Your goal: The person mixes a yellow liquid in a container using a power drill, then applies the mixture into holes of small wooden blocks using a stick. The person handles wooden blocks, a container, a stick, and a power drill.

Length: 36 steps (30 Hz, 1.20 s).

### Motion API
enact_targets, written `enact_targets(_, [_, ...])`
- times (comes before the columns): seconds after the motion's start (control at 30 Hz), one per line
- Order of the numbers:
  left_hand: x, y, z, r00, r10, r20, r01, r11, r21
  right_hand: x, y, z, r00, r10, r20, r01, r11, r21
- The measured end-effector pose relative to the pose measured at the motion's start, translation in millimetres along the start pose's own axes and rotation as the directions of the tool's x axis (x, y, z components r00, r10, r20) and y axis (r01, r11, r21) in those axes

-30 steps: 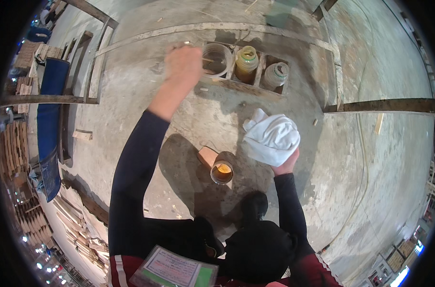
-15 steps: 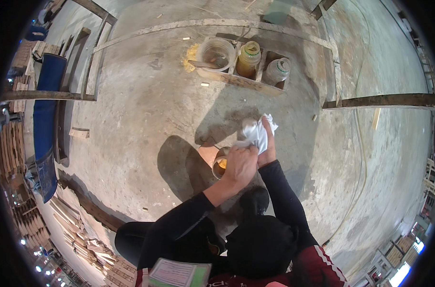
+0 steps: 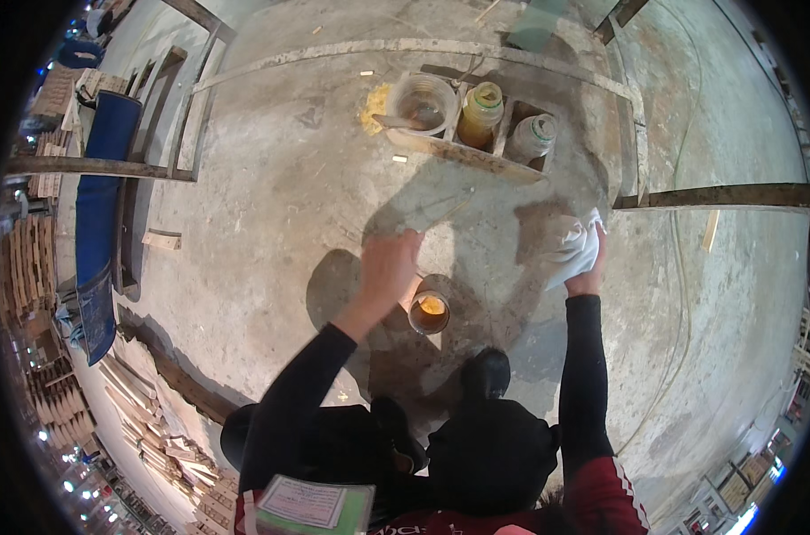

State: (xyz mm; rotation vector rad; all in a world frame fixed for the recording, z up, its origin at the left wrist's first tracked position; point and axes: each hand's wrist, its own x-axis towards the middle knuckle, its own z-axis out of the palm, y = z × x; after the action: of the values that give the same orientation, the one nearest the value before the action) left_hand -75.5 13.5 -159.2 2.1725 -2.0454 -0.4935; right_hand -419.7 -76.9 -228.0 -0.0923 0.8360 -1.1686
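Observation:
My left hand [image 3: 389, 269] is above the floor, its fingers pinched together; whatever they hold, if anything, is too small to make out. Just below and to the right of it stands a small round cup [image 3: 429, 312] with something orange-yellow inside, beside a reddish-brown flat piece partly hidden by the hand. Farther right, my right hand [image 3: 592, 275] is closed around a crumpled white cloth [image 3: 570, 251], which hangs over toward the left.
A wooden carrier [image 3: 463, 155] ahead holds a clear plastic tub [image 3: 421, 105], a jar of yellowish liquid [image 3: 481, 116] and a clear jar [image 3: 534, 135]. Yellow crumbs [image 3: 374, 109] lie beside it. A wooden frame [image 3: 717, 195] surrounds the area. Wood strips [image 3: 160, 428] are piled at left.
My hands have moved apart: the left went left off the cloth, and the right carried the cloth to the right. The cup now shows more fully between them.

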Motion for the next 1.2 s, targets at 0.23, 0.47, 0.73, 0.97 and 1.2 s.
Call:
enact_targets(0.23, [125,-17,-51,0.913,-0.2,-0.356,0.036,0.908,-0.417,-44,9,9,0.999,0.014,0.037,-0.02,0.985,0.17])
enact_targets(0.47, [150,-15,-98,0.96,-0.068,-0.27,0.04,0.993,-0.107,-49,44,35,0.996,0.076,0.038,-0.082,0.975,0.208])
enact_targets(0.73, [85,-26,-143,0.974,-0.188,0.127,0.216,0.939,-0.266,-53,51,36,0.982,0.057,0.181,-0.101,0.963,0.248])
enact_targets(0.97, [35,-38,-103,0.814,-0.019,0.58,0.518,0.474,-0.712,-45,60,48,0.981,0.144,0.128,-0.171,0.957,0.234])
enact_targets(1.2, [-21,19,-46,0.845,0.112,0.522,0.434,0.425,-0.794,-51,70,87,0.972,0.206,0.112,-0.223,0.958,0.179])
